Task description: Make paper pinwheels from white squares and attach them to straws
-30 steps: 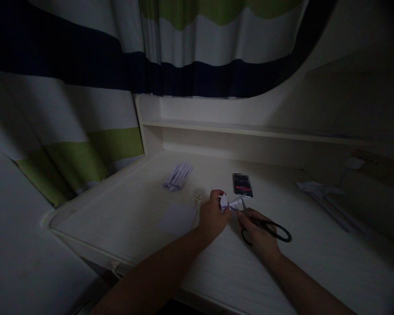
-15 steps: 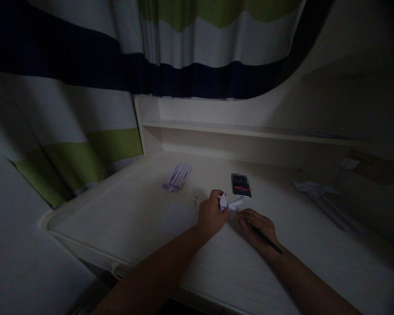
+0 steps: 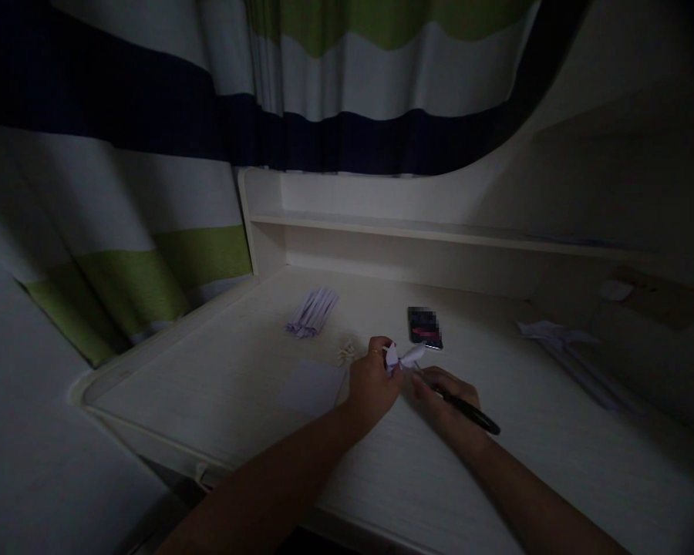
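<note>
My left hand pinches a small folded white paper piece with pointed, petal-like flaps, just above the desk. My right hand is closed round a slim black pen-like tool. Its thin tip points at the folded paper, close to my left fingertips; whether it touches cannot be made out. Left of my left hand lies a flat square paper sheet. A little heap of pale small pieces sits behind that sheet, too dim to name.
A bundle of narrow folded paper strips lies farther back on the white desk. Beyond my hands rests a phone. More folded paper is at the right. A shelf and striped curtain stand behind.
The black tool has turned slightly in my right hand, and its handle end sits a little higher. My right fingers have shifted. My left hand keeps its pinch, nearly in place.
</note>
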`<state>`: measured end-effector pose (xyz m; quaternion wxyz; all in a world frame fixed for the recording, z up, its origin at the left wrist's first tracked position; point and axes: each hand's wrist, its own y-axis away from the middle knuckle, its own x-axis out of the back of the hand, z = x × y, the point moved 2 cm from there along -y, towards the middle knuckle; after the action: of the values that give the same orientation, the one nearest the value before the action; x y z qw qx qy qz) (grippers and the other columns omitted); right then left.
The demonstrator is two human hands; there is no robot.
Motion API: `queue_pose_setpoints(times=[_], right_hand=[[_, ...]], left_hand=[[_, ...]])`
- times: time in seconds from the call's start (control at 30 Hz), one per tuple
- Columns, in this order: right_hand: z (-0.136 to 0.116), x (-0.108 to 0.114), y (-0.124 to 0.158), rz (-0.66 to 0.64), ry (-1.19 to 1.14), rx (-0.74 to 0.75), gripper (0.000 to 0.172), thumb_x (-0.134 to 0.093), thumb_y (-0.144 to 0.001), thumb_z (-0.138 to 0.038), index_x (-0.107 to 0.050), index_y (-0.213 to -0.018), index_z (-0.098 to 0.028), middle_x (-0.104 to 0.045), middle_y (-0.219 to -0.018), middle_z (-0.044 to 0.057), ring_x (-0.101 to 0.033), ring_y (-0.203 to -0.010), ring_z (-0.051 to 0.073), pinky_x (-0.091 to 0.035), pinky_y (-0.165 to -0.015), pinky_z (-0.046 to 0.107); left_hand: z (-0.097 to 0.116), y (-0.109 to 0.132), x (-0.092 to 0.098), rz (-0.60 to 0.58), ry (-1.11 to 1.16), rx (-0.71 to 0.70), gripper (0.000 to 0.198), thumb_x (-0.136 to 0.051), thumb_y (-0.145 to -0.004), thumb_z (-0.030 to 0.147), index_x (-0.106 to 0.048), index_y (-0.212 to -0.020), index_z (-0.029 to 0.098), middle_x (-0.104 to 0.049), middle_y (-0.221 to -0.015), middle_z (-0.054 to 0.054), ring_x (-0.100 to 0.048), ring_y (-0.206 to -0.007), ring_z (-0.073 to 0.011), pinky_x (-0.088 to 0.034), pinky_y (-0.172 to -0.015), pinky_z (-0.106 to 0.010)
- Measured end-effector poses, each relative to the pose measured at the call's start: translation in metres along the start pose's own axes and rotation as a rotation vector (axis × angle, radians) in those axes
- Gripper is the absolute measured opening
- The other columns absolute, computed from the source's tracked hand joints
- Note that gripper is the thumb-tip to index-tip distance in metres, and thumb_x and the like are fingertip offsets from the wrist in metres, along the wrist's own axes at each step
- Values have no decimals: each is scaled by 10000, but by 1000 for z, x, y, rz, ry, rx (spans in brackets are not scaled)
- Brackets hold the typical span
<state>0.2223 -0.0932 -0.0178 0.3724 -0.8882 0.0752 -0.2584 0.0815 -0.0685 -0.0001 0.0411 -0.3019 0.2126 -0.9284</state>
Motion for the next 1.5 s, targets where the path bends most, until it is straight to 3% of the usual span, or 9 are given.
queue_pose_setpoints(times=[0.13, 0.23, 0.33, 0.5, 0.77, 1.03, 1.2, 1.33, 1.5], right_hand=[[17, 9, 1, -162, 116, 394, 188, -537, -751, -170, -617, -919, -191, -664, -851, 78, -630, -762, 174, -528, -635, 269], [23, 13, 2, -198, 173, 515, 195, -533, -761, -184, -610, -940, -195, -666, -872, 85, -628, -805, 188, -533, -665, 293], [15, 10, 1, -162, 107, 371, 154, -522, -762, -186, -621, -880, -193, -661, -831, 74, -630, -738, 169, -524, -614, 261], [-7, 0, -1, -3, -30, -211, 194, -539, -741, -314, -603, -614, -182, -607, -609, 23, -571, -536, 135, -462, -496, 235], [-17, -7, -1, 27, -67, -293, 243, -489, -762, -328, -581, -583, -191, -574, -498, 5, -540, -450, 134, -430, -432, 231], [7, 7, -2, -192, 88, 341, 125, -509, -764, -187, -609, -837, -207, -661, -789, 65, -633, -693, 161, -514, -584, 244], [16, 11, -1, -261, 144, 445, 166, -497, -775, -172, -603, -900, -195, -663, -821, 84, -635, -736, 170, -518, -598, 255], [11, 4, 1, -151, 103, 229, 117, -513, -764, -232, -623, -789, -199, -653, -756, 54, -622, -638, 157, -499, -539, 238], [-8, -9, 5, 8, -89, -352, 256, -531, -748, -365, -567, -584, -172, -568, -511, 3, -520, -443, 122, -414, -414, 216]], left_hand=[[-1, -1, -1, -51, 0, 4, 374, -534, -635, 169, -417, -988, 203, -605, -737, 15, -570, -638, -134, -404, -582, -220], [-2, -1, -2, -64, 15, 7, 363, -539, -627, 162, -427, -970, 203, -599, -725, 16, -563, -623, -129, -401, -570, -216], [-1, 0, -2, -42, 53, 24, 352, -540, -624, 150, -430, -954, 200, -597, -711, 21, -566, -626, -125, -402, -566, -209], [3, 1, 0, 20, 141, 35, 335, -530, -644, 149, -421, -957, 199, -604, -706, 23, -581, -638, -117, -417, -583, -202], [5, 5, 1, 65, 26, 10, 318, -522, -678, 202, -442, -986, 192, -617, -767, -10, -587, -686, -148, -429, -628, -240], [-1, 2, -3, -20, -23, 27, 393, -539, -633, 145, -414, -1002, 194, -606, -786, -6, -577, -685, -146, -411, -610, -229], [-2, 1, -4, -63, 22, 31, 395, -540, -620, 143, -408, -989, 192, -593, -744, 10, -563, -653, -132, -400, -588, -217], [0, 2, -3, -33, 29, 45, 359, -531, -632, 146, -426, -973, 190, -596, -742, 7, -565, -655, -133, -400, -590, -219], [3, 4, -2, 19, 103, 56, 351, -530, -656, 164, -424, -991, 189, -610, -751, 4, -574, -668, -130, -412, -596, -216]])
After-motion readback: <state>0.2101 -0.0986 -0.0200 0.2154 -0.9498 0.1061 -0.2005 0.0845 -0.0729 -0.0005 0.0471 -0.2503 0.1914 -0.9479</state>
